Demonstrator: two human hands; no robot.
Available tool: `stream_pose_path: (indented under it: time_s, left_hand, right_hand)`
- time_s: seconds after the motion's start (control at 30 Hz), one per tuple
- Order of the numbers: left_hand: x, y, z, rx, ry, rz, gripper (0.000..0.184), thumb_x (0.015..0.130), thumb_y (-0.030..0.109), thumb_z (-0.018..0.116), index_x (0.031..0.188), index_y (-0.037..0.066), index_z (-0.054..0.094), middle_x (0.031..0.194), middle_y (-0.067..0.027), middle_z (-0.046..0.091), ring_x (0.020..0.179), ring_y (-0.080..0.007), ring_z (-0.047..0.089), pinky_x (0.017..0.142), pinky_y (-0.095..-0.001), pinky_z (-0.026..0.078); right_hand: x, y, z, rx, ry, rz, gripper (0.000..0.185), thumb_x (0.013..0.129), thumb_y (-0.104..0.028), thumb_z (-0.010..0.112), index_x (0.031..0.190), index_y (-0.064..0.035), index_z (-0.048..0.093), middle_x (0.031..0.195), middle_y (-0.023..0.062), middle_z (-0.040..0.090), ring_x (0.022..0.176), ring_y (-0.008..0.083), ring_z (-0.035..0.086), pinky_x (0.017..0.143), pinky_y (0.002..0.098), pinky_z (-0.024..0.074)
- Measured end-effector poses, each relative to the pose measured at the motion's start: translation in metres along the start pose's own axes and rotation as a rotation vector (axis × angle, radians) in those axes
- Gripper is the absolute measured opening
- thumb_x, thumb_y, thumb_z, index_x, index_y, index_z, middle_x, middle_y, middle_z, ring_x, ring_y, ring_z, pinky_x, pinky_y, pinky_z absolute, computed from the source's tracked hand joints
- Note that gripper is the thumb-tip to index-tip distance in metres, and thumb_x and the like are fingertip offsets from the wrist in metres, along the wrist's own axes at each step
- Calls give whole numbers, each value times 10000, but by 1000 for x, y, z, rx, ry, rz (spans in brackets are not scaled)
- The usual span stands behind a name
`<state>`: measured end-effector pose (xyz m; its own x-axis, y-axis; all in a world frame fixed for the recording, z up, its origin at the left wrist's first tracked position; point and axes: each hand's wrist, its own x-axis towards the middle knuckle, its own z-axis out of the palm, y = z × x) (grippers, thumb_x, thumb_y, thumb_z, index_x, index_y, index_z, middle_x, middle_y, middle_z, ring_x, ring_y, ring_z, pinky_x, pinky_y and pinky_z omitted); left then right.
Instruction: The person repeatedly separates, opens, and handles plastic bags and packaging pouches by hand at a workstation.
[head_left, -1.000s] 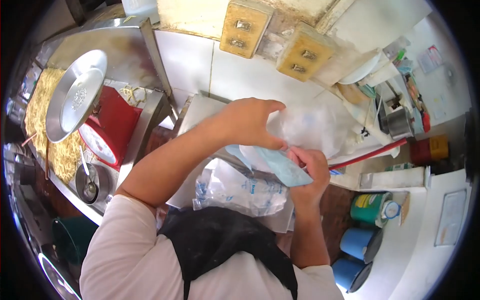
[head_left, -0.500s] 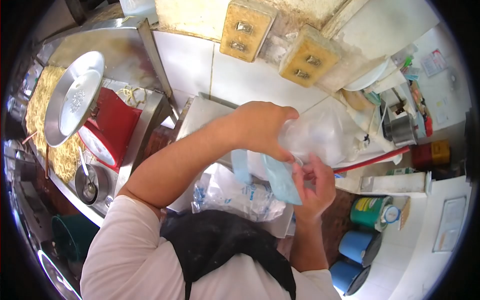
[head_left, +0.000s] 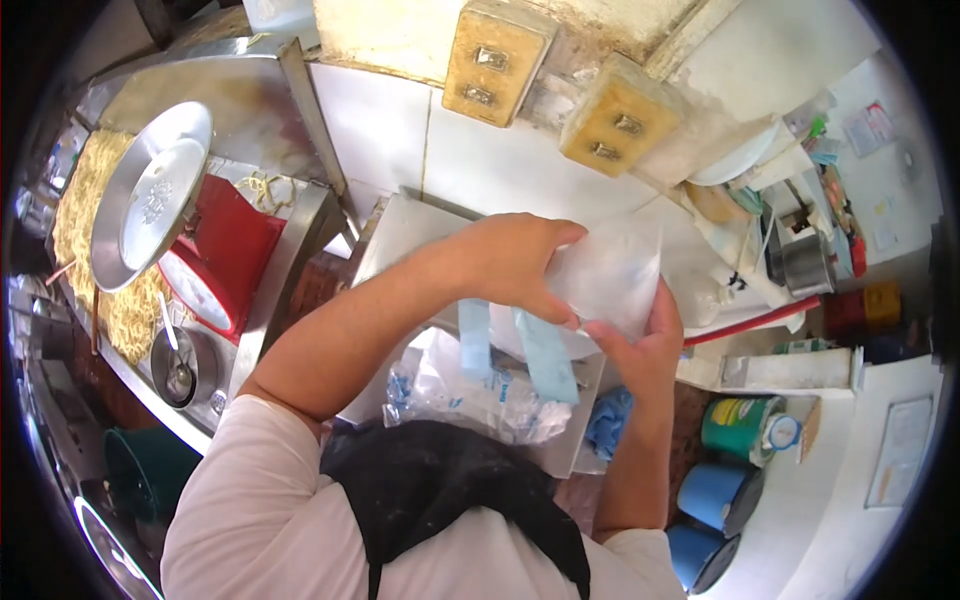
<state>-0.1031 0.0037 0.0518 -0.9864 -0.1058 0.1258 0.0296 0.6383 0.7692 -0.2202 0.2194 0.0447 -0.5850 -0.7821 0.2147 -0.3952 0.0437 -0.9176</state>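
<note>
A clear plastic bag [head_left: 608, 275] is between my two hands, above a pale work surface. My left hand [head_left: 520, 262] grips its left side, thumb at the lower edge. My right hand [head_left: 645, 335] holds the bag from the right and below, its thumb near the left thumb. Two light blue plastic strips [head_left: 546, 358] hang just under my hands; where they attach is hidden. Below them lies a crumpled clear plastic pack [head_left: 480, 395] with blue print.
At left, a red weighing scale [head_left: 235, 250] with a metal pan stands beside a heap of noodles [head_left: 85, 220]. A metal pot [head_left: 183, 370] holds a ladle. A blue cloth [head_left: 608, 422] lies by my right forearm. Blue buckets [head_left: 712, 492] stand at lower right.
My right hand has moved up and right, off the light blue strip, onto the clear bag's side. The strip now hangs straighter, and the blue cloth has come into view. The bag looks more compact.
</note>
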Motion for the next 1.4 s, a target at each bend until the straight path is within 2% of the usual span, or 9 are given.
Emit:
stream_pose_path:
  time_s: [0.23, 0.6, 0.7, 0.8, 1.0, 1.07, 1.23, 1.33, 1.4]
  left_hand:
    - [-10, -23, 21, -76, 7, -4, 794, 593, 393, 841, 1254, 43, 577, 888, -176, 685, 826, -374, 655, 739, -414, 513]
    - [-43, -38, 30, -187, 45, -212, 786, 668, 333, 852, 1350, 80, 558, 725, -55, 609, 659, -158, 574, 612, -297, 459]
    - [-78, -34, 20, -299, 112, -337, 706, 730, 307, 836, 1325, 40, 568, 704, -20, 596, 640, -105, 553, 586, -257, 436]
    - [-115, -30, 27, -688, 203, -424, 582, 802, 255, 798, 1287, 15, 582, 697, 25, 580, 629, -48, 527, 574, -218, 416]
    - [-177, 29, 63, -1374, 304, -424, 469, 859, 227, 750, 1249, 24, 586, 688, 80, 517, 595, -17, 491, 554, -181, 398]
    - [-194, 35, 70, -1657, 291, -357, 467, 867, 238, 740, 1251, 25, 582, 699, 83, 513, 589, -20, 491, 561, -180, 410]
    - [-238, 26, 88, -745, 208, -375, 558, 691, 119, 880, 1207, 71, 673, 781, 28, 498, 762, -65, 454, 712, -220, 397]
    - [-256, 28, 106, -393, 134, -158, 560, 757, 177, 843, 1258, 36, 636, 1063, -70, 643, 1027, -164, 592, 897, -301, 467]
    - [-265, 35, 119, -664, 72, -279, 545, 806, 169, 795, 1295, 28, 600, 1208, -102, 619, 1158, -196, 564, 984, -329, 441]
  right_hand:
    - [-21, 21, 36, 78, 123, 65, 762, 726, -121, 858, 1363, 22, 465, 1256, 126, 601, 1137, 205, 591, 964, 350, 485]
    - [-45, 73, 13, 16, 169, 98, 407, 807, -81, 790, 1170, 9, 629, 1121, 80, 673, 1023, 154, 632, 911, 318, 497]
    - [-65, 51, 9, -384, 487, -35, 355, 834, -80, 762, 1159, 6, 647, 1060, 75, 693, 962, 150, 646, 870, 292, 503]
    - [-100, 44, 7, -92, 446, 161, 368, 831, -108, 771, 1163, 1, 654, 1066, 79, 693, 975, 158, 639, 872, 292, 493]
    - [-122, -16, 90, 106, -586, 234, 700, 801, -212, 798, 1402, -42, 481, 1289, 161, 603, 1231, 235, 563, 1029, 354, 431]
    - [-128, -19, 112, 75, -757, 293, 531, 861, -289, 730, 1314, -61, 570, 1225, 152, 637, 1176, 219, 593, 997, 340, 443]
    - [-136, 1, 120, 136, -1058, 495, 283, 883, -281, 670, 1040, -48, 699, 1050, 126, 687, 993, 214, 643, 886, 340, 481]
    - [-146, 16, 128, 149, -1162, 331, 255, 850, -257, 684, 978, -37, 697, 1004, 109, 689, 932, 196, 642, 835, 334, 487]
    - [-149, 14, 123, 188, -1139, 321, 245, 843, -228, 684, 998, -39, 699, 968, 101, 689, 916, 186, 641, 817, 322, 490]
